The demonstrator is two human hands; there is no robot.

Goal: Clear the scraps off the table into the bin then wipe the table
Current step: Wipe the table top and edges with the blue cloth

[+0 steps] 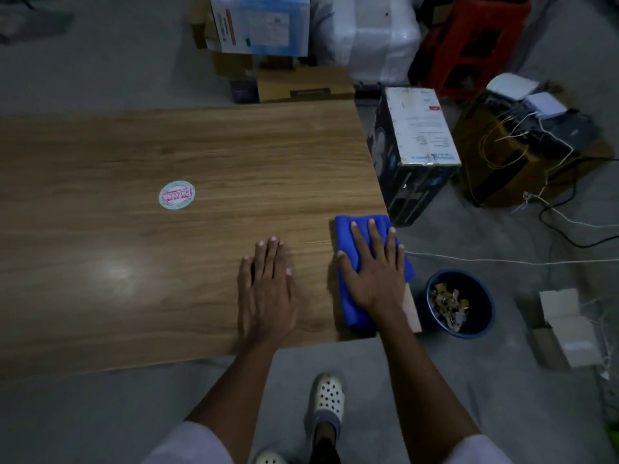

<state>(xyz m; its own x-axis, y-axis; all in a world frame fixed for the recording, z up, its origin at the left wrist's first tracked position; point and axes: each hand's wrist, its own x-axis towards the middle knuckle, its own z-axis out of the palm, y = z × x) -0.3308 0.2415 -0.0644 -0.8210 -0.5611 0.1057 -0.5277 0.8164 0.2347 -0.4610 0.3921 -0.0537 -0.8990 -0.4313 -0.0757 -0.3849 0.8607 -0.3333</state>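
Note:
A wooden table (pixel 167 155) fills the left and middle of the head view. A folded blue cloth (pixel 348 306) lies at the table's near right corner. My right hand (pixel 373 266) presses flat on the cloth with fingers spread. My left hand (pixel 268 286) rests flat on the bare wood just left of the cloth, fingers straight. A dark blue bin (pixel 482 316) stands on the floor right of that corner and holds brownish scraps (pixel 449 304). A round sticker (pixel 176 194) sits on the tabletop farther left.
A tall dark printed box (pixel 412 152) stands against the table's right edge. Cardboard boxes (pixel 301 83) and a red crate (pixel 469 45) lie behind. An open box of cables (pixel 522 142) sits right; white cords (pixel 502 261) cross the floor. My foot in a white clog (pixel 330 400) is below.

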